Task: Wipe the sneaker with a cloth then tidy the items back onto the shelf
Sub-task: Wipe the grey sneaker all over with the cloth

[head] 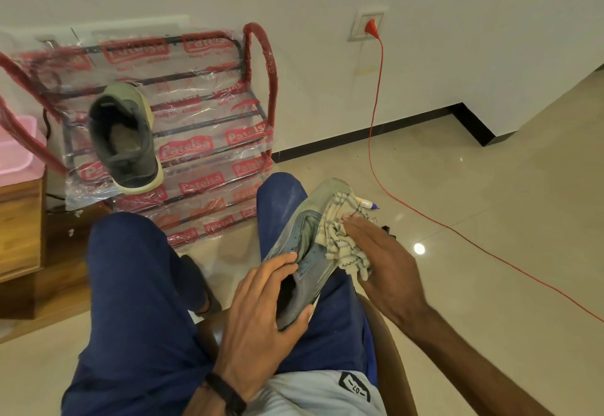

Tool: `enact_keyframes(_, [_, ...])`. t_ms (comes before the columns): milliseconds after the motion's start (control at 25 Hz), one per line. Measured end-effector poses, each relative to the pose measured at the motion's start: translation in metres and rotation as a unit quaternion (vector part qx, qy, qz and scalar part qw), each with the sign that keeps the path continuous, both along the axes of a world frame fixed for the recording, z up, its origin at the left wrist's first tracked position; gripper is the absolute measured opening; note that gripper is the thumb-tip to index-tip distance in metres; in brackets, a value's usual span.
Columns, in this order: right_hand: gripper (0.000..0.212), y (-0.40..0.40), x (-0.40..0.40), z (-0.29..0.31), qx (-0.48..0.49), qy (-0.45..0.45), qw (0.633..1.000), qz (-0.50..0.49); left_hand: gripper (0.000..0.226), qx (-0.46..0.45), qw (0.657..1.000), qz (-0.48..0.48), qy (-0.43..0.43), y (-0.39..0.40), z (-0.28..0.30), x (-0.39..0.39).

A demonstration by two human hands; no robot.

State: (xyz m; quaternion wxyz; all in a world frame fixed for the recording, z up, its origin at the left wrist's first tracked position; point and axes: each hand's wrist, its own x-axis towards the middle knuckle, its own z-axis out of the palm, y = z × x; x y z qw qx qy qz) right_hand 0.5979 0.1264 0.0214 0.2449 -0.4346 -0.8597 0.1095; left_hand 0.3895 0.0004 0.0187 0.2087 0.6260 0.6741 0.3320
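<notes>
The left hand (pixel 261 311), with a black band at the wrist, is nearest, its fingers and thumb curled round the heel end of a grey sneaker (pixel 304 258) lying along the person's right thigh, toe pointing away. The right hand (pixel 382 255) presses a striped cream cloth (pixel 343 239) flat against the sneaker's right side, fingers straight and close together.

By my reading the wiping step is in hand, with nothing yet tidied. The next move calls for the left hand to keep the shoe steady, or turn it, so the cloth can reach the toe and the other side.

The plastic-wrapped red shoe rack (pixel 209 141) ahead holds only 1 thing, the matching second sneaker (pixel 125 137), heel toward the camera. A marker pen (pixel 367 203) lies on the floor just beyond the cloth. A pink plastic tub (pixel 16 147) at the left edge shows no contents that I can tell.
</notes>
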Motion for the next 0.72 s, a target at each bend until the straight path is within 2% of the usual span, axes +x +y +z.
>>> enact_keyframes(80, [0.049, 0.019, -0.006, 0.005, 0.015, -0.017, 1.000, -0.003, 0.056, 0.000, 1.000, -0.006, 0.006, 0.002, 0.000, 0.002])
enact_keyframes(320, [0.066, 0.045, -0.043, 0.015, -0.014, -0.087, 0.996, -0.020, 0.057, -0.003, 0.999, 0.001, 0.040, 0.006, 0.004, 0.008])
enact_keyframes(440, [0.066, 0.037, -0.042, 0.017, -0.033, -0.118, 0.992, 0.038, 0.057, 0.018, 0.997, -0.004, 0.082, 0.006, 0.004, 0.015])
enact_keyframes(520, [0.059, 0.040, -0.037, 0.019, -0.082, -0.105, 0.990, 0.040, 0.062, 0.020, 0.993, -0.009, 0.119, 0.006, 0.004, 0.021])
enact_keyframes(640, [0.047, 0.045, -0.039, 0.019, -0.151, -0.047, 0.987, -0.019, 0.069, 0.022, 0.985, -0.029, 0.166, 0.011, 0.008, 0.034])
enact_keyframes(720, [0.045, 0.041, -0.048, 0.023, -0.181, 0.006, 0.983, -0.001, 0.071, 0.026, 0.980, -0.032, 0.196, 0.011, 0.009, 0.038])
